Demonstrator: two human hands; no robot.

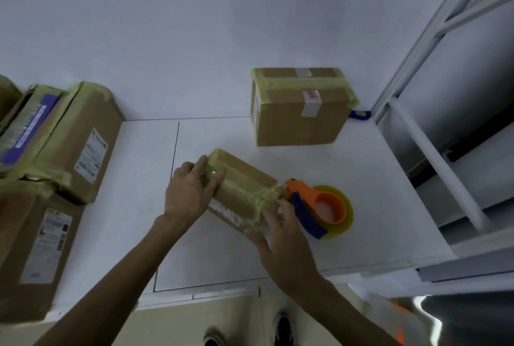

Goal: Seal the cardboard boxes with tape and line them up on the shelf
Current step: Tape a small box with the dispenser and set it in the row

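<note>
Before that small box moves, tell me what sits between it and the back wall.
The small box is held at both ends by the left hand and right hand. The taped box stands behind it to the right, against the wall; the tape dispenser touches its right end. Straight back looks free.

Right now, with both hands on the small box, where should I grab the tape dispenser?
Take the tape dispenser by its blue handle, coming from the near side with the right hand. The handle angles toward that hand, while the orange nose touches the small box.
</note>
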